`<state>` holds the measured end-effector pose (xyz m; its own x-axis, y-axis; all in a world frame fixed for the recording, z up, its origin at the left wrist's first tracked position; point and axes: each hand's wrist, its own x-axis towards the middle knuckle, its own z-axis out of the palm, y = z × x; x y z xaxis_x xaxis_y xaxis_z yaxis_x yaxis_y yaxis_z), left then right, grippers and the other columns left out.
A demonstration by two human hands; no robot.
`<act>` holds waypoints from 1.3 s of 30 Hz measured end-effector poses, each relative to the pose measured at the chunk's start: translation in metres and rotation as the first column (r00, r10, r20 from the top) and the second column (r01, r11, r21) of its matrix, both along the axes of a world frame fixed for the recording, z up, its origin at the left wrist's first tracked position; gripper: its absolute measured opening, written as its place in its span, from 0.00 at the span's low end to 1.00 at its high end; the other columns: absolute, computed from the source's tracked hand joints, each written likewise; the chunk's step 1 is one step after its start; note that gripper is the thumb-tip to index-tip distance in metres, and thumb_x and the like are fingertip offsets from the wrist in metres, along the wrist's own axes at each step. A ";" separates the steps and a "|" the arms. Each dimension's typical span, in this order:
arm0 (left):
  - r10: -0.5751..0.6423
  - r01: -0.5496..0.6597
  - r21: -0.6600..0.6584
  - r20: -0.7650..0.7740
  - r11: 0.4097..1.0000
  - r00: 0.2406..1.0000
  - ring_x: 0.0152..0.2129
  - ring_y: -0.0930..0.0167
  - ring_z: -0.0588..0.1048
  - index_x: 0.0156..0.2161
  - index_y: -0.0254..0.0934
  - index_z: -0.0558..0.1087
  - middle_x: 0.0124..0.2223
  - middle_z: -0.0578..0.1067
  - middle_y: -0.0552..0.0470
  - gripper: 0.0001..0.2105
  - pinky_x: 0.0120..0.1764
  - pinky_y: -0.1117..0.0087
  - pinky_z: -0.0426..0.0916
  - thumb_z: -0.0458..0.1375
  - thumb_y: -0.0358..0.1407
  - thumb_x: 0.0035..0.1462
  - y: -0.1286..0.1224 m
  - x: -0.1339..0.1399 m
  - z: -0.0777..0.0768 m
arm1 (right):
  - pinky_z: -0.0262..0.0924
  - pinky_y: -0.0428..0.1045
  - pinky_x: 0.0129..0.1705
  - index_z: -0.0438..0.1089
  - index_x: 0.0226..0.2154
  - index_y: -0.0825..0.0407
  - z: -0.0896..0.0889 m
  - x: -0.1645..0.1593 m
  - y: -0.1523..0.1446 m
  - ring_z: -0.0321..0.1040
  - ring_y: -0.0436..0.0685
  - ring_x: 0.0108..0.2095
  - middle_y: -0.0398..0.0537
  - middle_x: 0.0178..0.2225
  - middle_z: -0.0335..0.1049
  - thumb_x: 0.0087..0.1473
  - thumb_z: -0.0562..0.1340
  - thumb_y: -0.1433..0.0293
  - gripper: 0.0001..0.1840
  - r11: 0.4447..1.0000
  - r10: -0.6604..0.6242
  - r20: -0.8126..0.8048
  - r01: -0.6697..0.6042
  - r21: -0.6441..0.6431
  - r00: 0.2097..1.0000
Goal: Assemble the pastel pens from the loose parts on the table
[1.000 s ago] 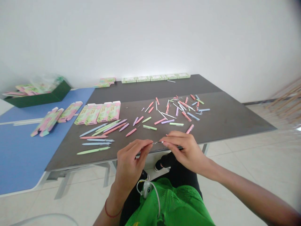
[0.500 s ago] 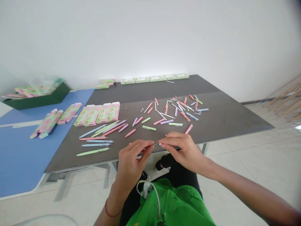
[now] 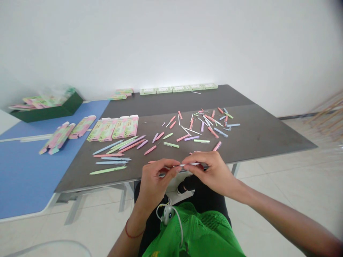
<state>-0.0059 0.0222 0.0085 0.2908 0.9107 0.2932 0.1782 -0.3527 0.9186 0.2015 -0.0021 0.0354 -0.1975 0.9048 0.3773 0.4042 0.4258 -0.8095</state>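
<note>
A thin white pen refill [image 3: 190,164] is held level near the front edge of the table. My right hand [image 3: 210,169] pinches it between thumb and fingertips. My left hand [image 3: 159,178] has thumb and forefinger closed at the refill's left end, where a small dark tip shows; whether a spring sits there I cannot tell. Just beyond my hands lie a green pen barrel [image 3: 171,145], a pink pen part [image 3: 150,150] and a pink capped piece [image 3: 217,146]. Assembled pens in several colours, one a green pen [image 3: 108,170], lie to the left.
Loose pen parts and white refills [image 3: 193,131] are scattered over the dark table [image 3: 268,139]. Pastel boxes [image 3: 119,127] lie behind the pens; more boxes [image 3: 179,89] line the wall. A dark green tray [image 3: 48,112] stands on the blue table [image 3: 24,171].
More of the white refill now shows between my hands, lying along the right fingers. My left fingertips have moved slightly right, closer to the right ones. The view has shifted a little.
</note>
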 end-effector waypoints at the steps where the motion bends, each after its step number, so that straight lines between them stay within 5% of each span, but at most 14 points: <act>1: 0.008 -0.008 -0.009 0.011 1.000 1.000 0.23 0.74 0.79 0.38 0.39 0.85 0.29 0.83 0.54 0.03 0.29 0.76 0.75 0.69 0.36 0.61 0.000 0.001 -0.001 | 0.62 0.46 0.30 0.83 0.36 0.51 0.000 0.000 0.000 0.73 0.51 0.29 0.46 0.32 0.82 0.62 0.67 0.75 0.07 1.000 0.001 -0.002 -0.001 -0.009 1.000; 9: 0.013 0.011 -0.144 0.166 0.990 0.986 0.21 0.73 0.77 0.36 0.36 0.85 0.26 0.81 0.51 0.06 0.25 0.76 0.74 0.71 0.38 0.57 0.001 0.007 -0.002 | 0.67 0.48 0.34 0.83 0.36 0.49 0.000 0.000 0.001 0.77 0.54 0.33 0.45 0.34 0.84 0.63 0.67 0.74 0.08 0.999 0.023 -0.044 -0.024 -0.027 0.999; 26: 0.020 0.001 -0.142 0.150 0.990 0.988 0.25 0.73 0.78 0.36 0.36 0.83 0.32 0.82 0.51 0.07 0.28 0.76 0.75 0.71 0.38 0.57 0.000 0.003 -0.007 | 0.64 0.47 0.30 0.83 0.36 0.50 -0.001 -0.001 0.000 0.74 0.52 0.29 0.46 0.32 0.83 0.62 0.68 0.73 0.06 1.000 -0.023 -0.007 0.023 0.009 1.000; 39: 0.007 0.011 -0.123 0.150 0.992 0.989 0.28 0.72 0.79 0.39 0.37 0.84 0.33 0.83 0.51 0.05 0.32 0.75 0.76 0.70 0.35 0.57 -0.001 0.003 -0.011 | 0.70 0.52 0.39 0.80 0.42 0.50 -0.003 -0.002 -0.004 0.77 0.56 0.35 0.49 0.36 0.82 0.66 0.65 0.75 0.07 0.964 -0.022 0.089 -0.002 0.264 0.996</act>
<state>-0.0027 0.0217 -0.0028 0.2540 0.9421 0.2189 0.0351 -0.2351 0.9713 0.1998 -0.0063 0.0326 -0.2334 0.7775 0.5840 0.4754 0.6152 -0.6289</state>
